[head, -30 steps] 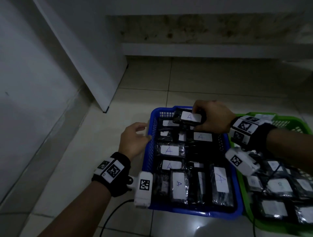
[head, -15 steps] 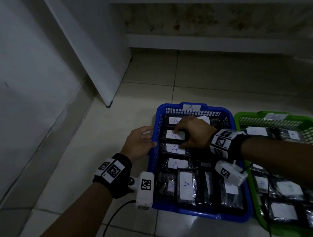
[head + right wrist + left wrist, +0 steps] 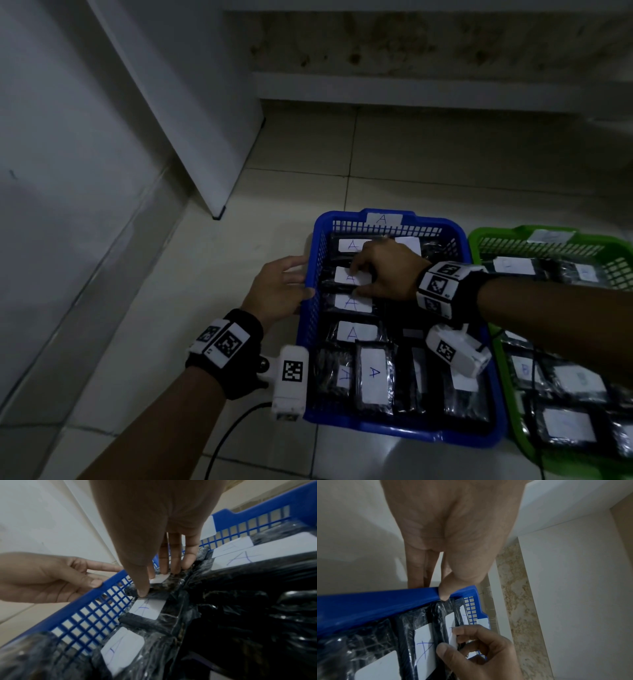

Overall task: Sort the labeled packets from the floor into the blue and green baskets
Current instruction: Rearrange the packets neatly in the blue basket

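The person's right hand (image 3: 387, 270) reaches into the blue plastic lattice basket (image 3: 310, 308), thumb and fingertips (image 3: 173, 566) pinching a black plastic-wrapped packet with a white "A" label (image 3: 352, 277). It sits in the left-hand column, between two other A packets, apparently being tucked into that row. The left hand (image 3: 277, 291) steadies the basket from outside: its thumb lies on the rim while the straight fingers press against the outer wall, probably so the basket does not slide on the pale tiled floor (image 3: 445, 164). The green plastic basket (image 3: 493, 236) stands just beside it on the right, also holding labelled packets.
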